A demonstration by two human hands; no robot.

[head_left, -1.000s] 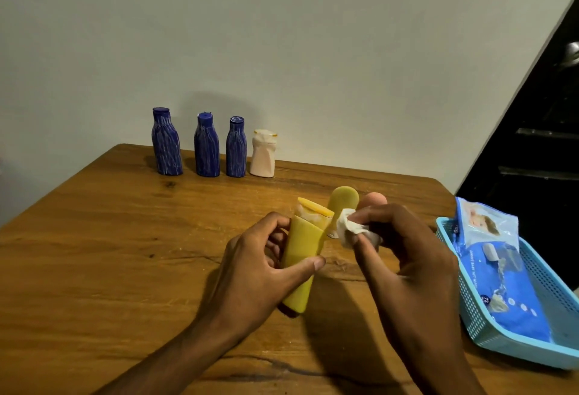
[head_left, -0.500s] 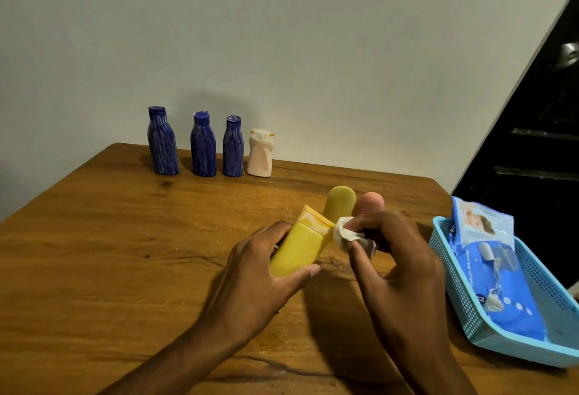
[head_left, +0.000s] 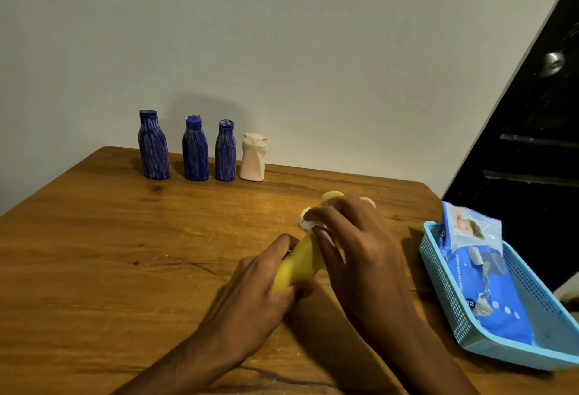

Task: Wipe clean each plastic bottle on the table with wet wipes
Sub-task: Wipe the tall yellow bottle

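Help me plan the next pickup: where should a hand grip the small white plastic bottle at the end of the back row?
Probably grip the small white plastic bottle around its body from the front or right: it stands upright, with a blue bottle close on its left.

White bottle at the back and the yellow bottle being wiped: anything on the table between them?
In the head view, only bare wood lies between the white bottle and the yellow bottle.
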